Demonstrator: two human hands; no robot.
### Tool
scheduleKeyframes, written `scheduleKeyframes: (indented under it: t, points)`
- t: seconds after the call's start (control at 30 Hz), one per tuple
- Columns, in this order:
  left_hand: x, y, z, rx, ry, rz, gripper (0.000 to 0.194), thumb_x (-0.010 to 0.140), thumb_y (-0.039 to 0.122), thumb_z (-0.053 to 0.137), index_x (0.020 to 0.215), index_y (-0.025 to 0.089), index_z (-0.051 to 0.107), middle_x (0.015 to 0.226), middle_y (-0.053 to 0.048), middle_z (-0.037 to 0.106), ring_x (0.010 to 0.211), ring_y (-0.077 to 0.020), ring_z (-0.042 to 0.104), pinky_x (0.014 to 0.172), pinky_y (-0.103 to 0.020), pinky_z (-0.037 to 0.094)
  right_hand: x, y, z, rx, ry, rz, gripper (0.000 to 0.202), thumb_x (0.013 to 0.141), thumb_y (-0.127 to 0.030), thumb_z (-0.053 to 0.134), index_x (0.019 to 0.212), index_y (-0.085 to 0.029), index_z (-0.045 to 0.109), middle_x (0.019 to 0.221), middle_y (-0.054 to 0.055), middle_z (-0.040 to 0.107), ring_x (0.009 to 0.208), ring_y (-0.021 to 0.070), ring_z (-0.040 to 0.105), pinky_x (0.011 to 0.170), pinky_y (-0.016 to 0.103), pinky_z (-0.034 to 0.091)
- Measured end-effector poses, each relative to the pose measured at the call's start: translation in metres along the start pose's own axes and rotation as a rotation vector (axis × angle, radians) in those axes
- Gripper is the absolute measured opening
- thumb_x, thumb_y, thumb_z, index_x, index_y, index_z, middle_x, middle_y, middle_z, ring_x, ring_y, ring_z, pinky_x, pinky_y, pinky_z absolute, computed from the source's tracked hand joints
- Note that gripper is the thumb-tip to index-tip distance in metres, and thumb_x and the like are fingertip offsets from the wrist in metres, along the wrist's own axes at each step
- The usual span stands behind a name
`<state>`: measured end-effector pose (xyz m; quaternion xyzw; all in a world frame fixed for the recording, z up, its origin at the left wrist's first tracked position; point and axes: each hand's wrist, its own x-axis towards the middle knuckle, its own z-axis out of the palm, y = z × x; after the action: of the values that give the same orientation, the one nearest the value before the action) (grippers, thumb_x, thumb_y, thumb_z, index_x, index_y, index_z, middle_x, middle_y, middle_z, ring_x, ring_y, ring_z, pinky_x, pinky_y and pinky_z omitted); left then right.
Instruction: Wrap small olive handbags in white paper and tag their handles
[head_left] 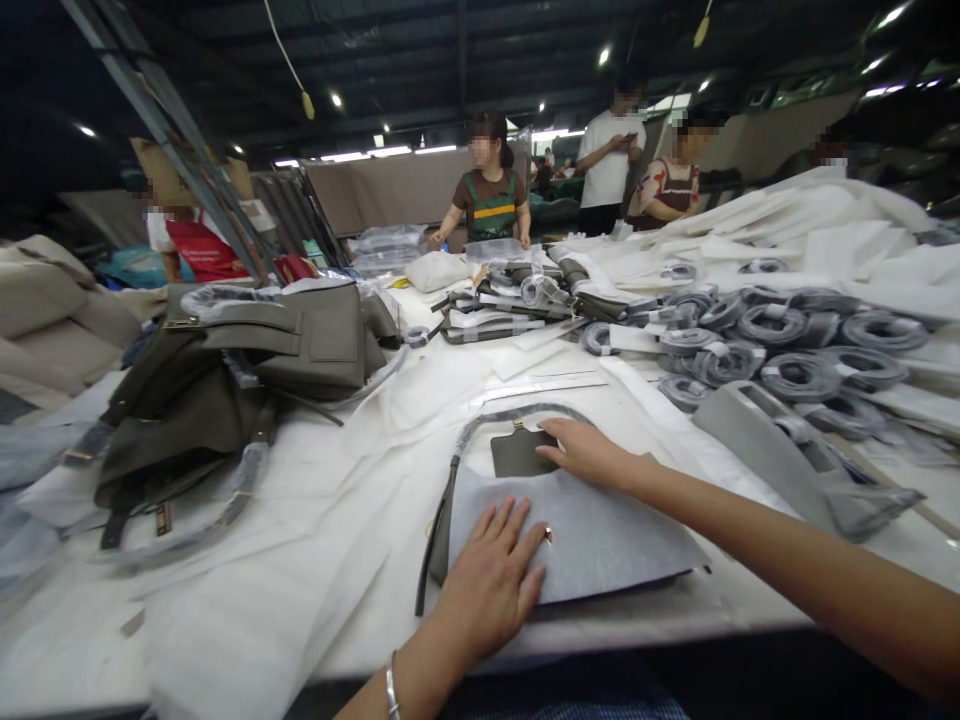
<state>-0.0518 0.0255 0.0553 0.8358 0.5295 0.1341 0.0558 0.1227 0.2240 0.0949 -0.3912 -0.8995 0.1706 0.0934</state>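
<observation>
A handbag (pixel 600 540) lies on the white work table in front of me, its front covered by a smooth grey sheet. A small gold clasp shows on the grey front. My left hand (pixel 495 570) rests flat on that front, fingers spread, left of the clasp. At the bag's top, my right hand (pixel 589 452) has thumb and finger at the right edge of a dark olive tab (pixel 517 455); its other fingers are partly hidden. A plastic-wrapped handle (pixel 480 425) arches behind the tab, and a dark strap (pixel 435 530) hangs down the left side.
Olive handbags with wrapped handles (pixel 315 340) are heaped at left. Coiled wrapped straps (pixel 799 375) and a grey wrapped piece (pixel 780 450) lie at right. White sheets (pixel 300 540) cover much of the table (pixel 637 620). A person in a green apron (pixel 491 205) stands across it.
</observation>
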Motion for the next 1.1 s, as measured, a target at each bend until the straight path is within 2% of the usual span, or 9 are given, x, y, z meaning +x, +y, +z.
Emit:
scheduleKeyframes:
  t: [0.1, 0.2, 0.3, 0.4, 0.53, 0.63, 0.73, 0.9, 1.1]
  points:
    - [0.0, 0.001, 0.0, -0.002, -0.002, -0.005, 0.048, 0.103, 0.042, 0.037, 0.148, 0.026, 0.038, 0.16, -0.008, 0.031, 0.149, -0.0277, 0.024, 0.12, -0.049, 0.027, 0.034, 0.009, 0.014, 0.055, -0.02, 0.07, 0.046, 0.084, -0.036, 0.067, 0.124, -0.015, 0.066, 0.111, 0.013, 0.074, 0.102, 0.0297, 0.068, 0.092, 0.04, 0.051]
    - [-0.001, 0.001, 0.0, 0.0, 0.007, -0.006, 0.048, 0.102, 0.042, 0.037, 0.148, 0.026, 0.038, 0.16, -0.007, 0.031, 0.149, -0.0274, 0.024, 0.12, -0.048, 0.027, 0.043, 0.01, 0.013, 0.139, -0.013, 0.085, 0.039, 0.084, -0.037, 0.066, 0.118, -0.021, 0.07, 0.093, 0.006, 0.077, 0.085, 0.0248, 0.07, 0.081, 0.036, 0.054]
    - [-0.001, 0.0, 0.0, -0.01, 0.017, -0.007, 0.048, 0.102, 0.043, 0.037, 0.148, 0.027, 0.039, 0.16, -0.007, 0.032, 0.148, -0.0273, 0.026, 0.12, -0.048, 0.027, 0.025, 0.003, 0.0, 0.236, 0.002, -0.011, 0.03, 0.085, -0.037, 0.065, 0.109, -0.022, 0.074, 0.1, 0.005, 0.075, 0.092, 0.0231, 0.069, 0.086, 0.034, 0.053]
    - [-0.001, -0.001, 0.001, -0.026, 0.028, -0.011, 0.048, 0.102, 0.043, 0.038, 0.147, 0.028, 0.039, 0.159, -0.007, 0.033, 0.147, -0.0272, 0.028, 0.12, -0.047, 0.027, -0.011, -0.007, -0.013, 0.302, -0.004, -0.133, 0.024, 0.087, -0.036, 0.064, 0.103, -0.022, 0.076, 0.099, 0.005, 0.073, 0.095, 0.0209, 0.066, 0.089, 0.033, 0.051]
    - [0.0, 0.0, 0.001, -0.036, 0.061, -0.012, 0.048, 0.1, 0.042, 0.043, 0.145, 0.026, 0.042, 0.153, -0.008, 0.042, 0.144, -0.0275, 0.034, 0.12, -0.048, 0.027, -0.057, -0.016, -0.018, 0.298, -0.06, -0.324, 0.029, 0.094, -0.033, 0.058, 0.119, -0.029, 0.07, 0.109, 0.006, 0.067, 0.103, 0.0198, 0.062, 0.094, 0.034, 0.049]
    - [0.002, 0.003, -0.001, -0.042, 0.083, -0.007, 0.046, 0.098, 0.038, 0.048, 0.141, 0.023, 0.045, 0.143, -0.009, 0.052, 0.136, -0.0261, 0.045, 0.119, -0.048, 0.028, -0.08, -0.018, -0.012, 0.182, -0.11, -0.35, 0.036, 0.096, -0.034, 0.056, 0.131, -0.033, 0.062, 0.129, 0.008, 0.059, 0.12, 0.0226, 0.055, 0.105, 0.039, 0.044]
    - [0.003, 0.005, -0.003, -0.053, 0.103, 0.0, 0.043, 0.096, 0.036, 0.051, 0.138, 0.023, 0.048, 0.134, -0.009, 0.058, 0.128, -0.0255, 0.051, 0.118, -0.05, 0.03, -0.093, -0.016, 0.0, 0.079, -0.107, -0.373, 0.036, 0.098, -0.031, 0.051, 0.133, -0.036, 0.061, 0.139, 0.007, 0.053, 0.128, 0.024, 0.05, 0.108, 0.042, 0.043]
    - [0.0, 0.003, 0.002, -0.041, 0.153, 0.029, 0.042, 0.096, 0.035, 0.052, 0.135, 0.02, 0.051, 0.133, -0.01, 0.06, 0.125, -0.026, 0.055, 0.116, -0.05, 0.034, -0.098, -0.009, 0.019, -0.016, 0.01, -0.434, 0.039, 0.098, -0.026, 0.05, 0.134, -0.036, 0.06, 0.137, 0.01, 0.055, 0.124, 0.0249, 0.054, 0.104, 0.043, 0.048]
    - [-0.012, 0.004, 0.01, -0.032, 0.343, 0.119, 0.041, 0.098, 0.031, 0.053, 0.137, 0.019, 0.05, 0.123, -0.01, 0.066, 0.115, -0.0229, 0.061, 0.105, -0.042, 0.049, -0.101, -0.003, 0.031, -0.13, 0.067, -0.511, 0.042, 0.098, -0.022, 0.048, 0.139, -0.03, 0.056, 0.137, 0.013, 0.054, 0.125, 0.0259, 0.052, 0.104, 0.045, 0.046]
